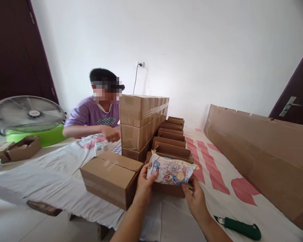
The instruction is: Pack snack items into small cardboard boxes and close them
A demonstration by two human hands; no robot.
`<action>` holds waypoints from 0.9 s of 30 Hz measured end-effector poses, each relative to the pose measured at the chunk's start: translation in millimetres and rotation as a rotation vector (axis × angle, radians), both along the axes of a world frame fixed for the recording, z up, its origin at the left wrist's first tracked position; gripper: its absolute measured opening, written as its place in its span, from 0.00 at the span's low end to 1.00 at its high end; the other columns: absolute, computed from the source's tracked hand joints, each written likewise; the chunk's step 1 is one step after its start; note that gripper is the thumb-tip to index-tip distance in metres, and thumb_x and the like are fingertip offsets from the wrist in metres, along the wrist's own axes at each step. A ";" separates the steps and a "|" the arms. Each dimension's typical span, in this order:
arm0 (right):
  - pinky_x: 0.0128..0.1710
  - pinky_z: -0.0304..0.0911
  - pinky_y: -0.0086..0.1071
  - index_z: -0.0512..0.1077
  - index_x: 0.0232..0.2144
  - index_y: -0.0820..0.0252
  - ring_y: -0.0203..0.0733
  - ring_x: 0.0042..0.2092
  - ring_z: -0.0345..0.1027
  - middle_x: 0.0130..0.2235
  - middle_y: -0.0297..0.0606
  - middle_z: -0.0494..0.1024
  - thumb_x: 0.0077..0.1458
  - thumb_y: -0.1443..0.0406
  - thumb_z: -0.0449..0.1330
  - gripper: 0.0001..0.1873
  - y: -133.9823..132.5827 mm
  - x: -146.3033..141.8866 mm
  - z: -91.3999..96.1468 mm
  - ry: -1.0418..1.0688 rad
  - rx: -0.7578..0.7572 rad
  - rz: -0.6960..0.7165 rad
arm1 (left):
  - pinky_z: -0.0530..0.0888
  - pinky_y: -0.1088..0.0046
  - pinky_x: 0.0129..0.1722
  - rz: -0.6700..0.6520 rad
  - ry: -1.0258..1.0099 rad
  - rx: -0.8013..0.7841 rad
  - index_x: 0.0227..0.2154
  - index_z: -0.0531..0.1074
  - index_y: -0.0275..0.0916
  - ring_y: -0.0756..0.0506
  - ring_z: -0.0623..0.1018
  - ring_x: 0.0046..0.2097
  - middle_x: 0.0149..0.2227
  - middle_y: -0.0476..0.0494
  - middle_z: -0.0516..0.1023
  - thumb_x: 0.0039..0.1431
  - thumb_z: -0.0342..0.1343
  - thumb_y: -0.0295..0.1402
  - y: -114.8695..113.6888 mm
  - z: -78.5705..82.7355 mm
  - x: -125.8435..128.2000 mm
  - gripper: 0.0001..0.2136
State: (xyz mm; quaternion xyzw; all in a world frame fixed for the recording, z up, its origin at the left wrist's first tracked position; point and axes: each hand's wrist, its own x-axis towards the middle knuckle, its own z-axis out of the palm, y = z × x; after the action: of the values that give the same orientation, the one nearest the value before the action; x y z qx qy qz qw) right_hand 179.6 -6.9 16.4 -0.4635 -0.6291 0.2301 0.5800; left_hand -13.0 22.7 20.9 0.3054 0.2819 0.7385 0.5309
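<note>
A white printed packet (pixel 172 169) with a ferris wheel picture is held out flat between my two hands. My left hand (pixel 144 186) grips its left end, the thumb pressed on the printed face. At the lower right corner, my right hand (pixel 194 194) pinches the packet between thumb and fingers. Just beneath it stands an open cardboard box (pixel 169 190), its inside mostly hidden by the packet. Behind, a row of open cardboard boxes (pixel 172 136) runs toward the wall. Left of my left hand sits a closed carton (pixel 111 171).
Taped cartons (pixel 131 122) are stacked in the middle. Beyond them a person in a purple top (pixel 91 112) sits at the table. A green-handled knife (pixel 242 228) lies at the front right. A long cardboard panel (pixel 255 148) borders the right side. A fan (pixel 27 114) stands left.
</note>
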 end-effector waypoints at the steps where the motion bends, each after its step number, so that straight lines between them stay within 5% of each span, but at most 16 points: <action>1: 0.42 0.73 0.39 0.71 0.44 0.59 0.49 0.44 0.76 0.44 0.46 0.80 0.58 0.52 0.58 0.19 0.9 0.6 -1.6 -0.001 -0.001 0.003 | 0.73 0.71 0.44 -0.002 0.000 -0.002 0.43 0.71 0.40 0.45 0.80 0.41 0.39 0.45 0.81 0.36 0.73 0.40 0.4 -0.7 0.4 0.28; 15: 0.40 0.73 0.35 0.68 0.47 0.57 0.49 0.46 0.77 0.46 0.45 0.80 0.59 0.56 0.58 0.16 8.0 1.2 -10.8 -0.068 0.011 0.015 | 0.74 0.67 0.46 -0.015 0.040 0.000 0.43 0.71 0.40 0.41 0.80 0.44 0.41 0.43 0.81 0.39 0.71 0.43 0.1 -1.7 -0.8 0.27; 27: 0.42 0.73 0.36 0.68 0.46 0.59 0.49 0.45 0.77 0.45 0.47 0.80 0.59 0.55 0.58 0.17 30.6 3.8 -8.6 -0.080 0.039 0.023 | 0.72 0.68 0.45 0.202 0.316 -0.017 0.40 0.74 0.41 0.40 0.78 0.44 0.39 0.45 0.80 0.46 0.66 0.44 18.6 -15.3 -0.1 0.19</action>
State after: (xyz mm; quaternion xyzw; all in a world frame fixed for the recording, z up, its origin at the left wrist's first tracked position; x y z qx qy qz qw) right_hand 183.3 23.7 7.8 -0.4537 -0.6614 0.2059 0.5606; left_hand -13.0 41.3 5.6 0.3832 0.3974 0.7285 0.4055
